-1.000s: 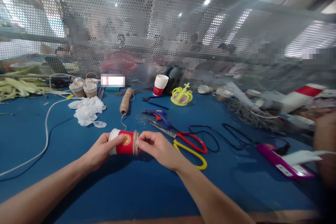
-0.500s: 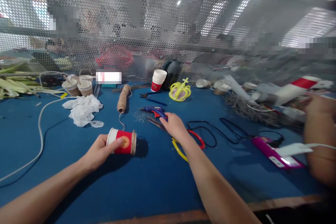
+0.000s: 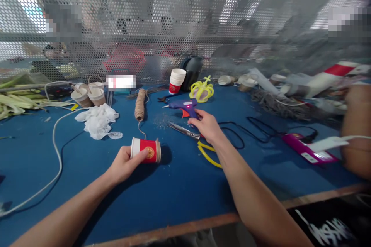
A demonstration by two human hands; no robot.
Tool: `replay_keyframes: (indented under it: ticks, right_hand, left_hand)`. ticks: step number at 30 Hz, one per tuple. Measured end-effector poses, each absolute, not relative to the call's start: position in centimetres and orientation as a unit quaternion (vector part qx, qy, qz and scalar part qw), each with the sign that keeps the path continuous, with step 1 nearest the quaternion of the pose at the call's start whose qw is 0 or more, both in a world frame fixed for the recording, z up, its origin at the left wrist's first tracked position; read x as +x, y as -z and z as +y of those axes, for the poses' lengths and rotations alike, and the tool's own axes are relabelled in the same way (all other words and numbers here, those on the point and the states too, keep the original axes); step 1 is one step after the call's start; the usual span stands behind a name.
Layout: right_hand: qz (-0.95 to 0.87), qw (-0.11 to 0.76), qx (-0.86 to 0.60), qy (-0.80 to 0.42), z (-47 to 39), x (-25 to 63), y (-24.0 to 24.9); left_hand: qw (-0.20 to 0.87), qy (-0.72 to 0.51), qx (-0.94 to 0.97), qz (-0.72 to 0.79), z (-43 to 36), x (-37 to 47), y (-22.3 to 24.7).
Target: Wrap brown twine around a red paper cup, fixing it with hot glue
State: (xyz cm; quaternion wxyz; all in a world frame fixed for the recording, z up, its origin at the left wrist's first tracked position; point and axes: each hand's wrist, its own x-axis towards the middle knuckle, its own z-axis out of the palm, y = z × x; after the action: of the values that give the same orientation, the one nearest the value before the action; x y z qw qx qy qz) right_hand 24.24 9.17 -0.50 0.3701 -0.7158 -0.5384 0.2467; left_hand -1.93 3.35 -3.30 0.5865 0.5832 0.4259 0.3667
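My left hand (image 3: 125,163) is closed around a red and white paper cup (image 3: 147,150) lying on its side, thumb over its gold emblem. Twine is wound about one end of the cup, and a strand runs to a twine roll (image 3: 140,105) behind it. My right hand (image 3: 206,125) grips the handle of a blue glue gun (image 3: 182,105), which has an orange trigger, a lit red light and its nozzle pointing left. Under that hand lie scissors (image 3: 185,130) with a yellow and red handle, partly hidden by my wrist.
White crumpled cloth (image 3: 100,121) and twine-wrapped cups (image 3: 96,95) are at the left. Stacked paper cups (image 3: 176,79), a yellow crown-shaped piece (image 3: 201,92) and pliers (image 3: 168,98) lie farther back. A purple power strip (image 3: 308,150), cords and another person's arm (image 3: 358,131) are at the right.
My right hand has lifted the glue gun off the table, raising its nozzle. The cup in my left hand appears farther right as the camera view has shifted.
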Motion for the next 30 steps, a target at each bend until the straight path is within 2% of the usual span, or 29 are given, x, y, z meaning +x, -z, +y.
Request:
replay_keyframes:
  ticks: [4, 13, 23, 30]
  right_hand:
    - [-0.515, 0.410, -0.651, -0.379, 7.9, 23.9, -0.5]
    - [-0.441, 0.381, -0.435, -0.686, 5.0, 19.6, -0.8]
    - [-0.475, 0.387, -0.375, -0.696, 3.8, 18.4, -0.4]
    - [-0.535, 0.386, -0.387, -0.644, 2.9, 17.4, -0.7]
  left_hand:
    - [0.575, -0.354, 0.609, 0.416, 3.2, -2.0, 2.8]
    - [0.630, -0.350, 0.560, 0.408, 2.7, -2.0, 2.7]
    - [0.667, -0.287, 0.584, 0.363, 1.9, -0.3, 1.2]
    - [0.704, -0.279, 0.447, 0.477, 2.6, 0.6, 1.7]
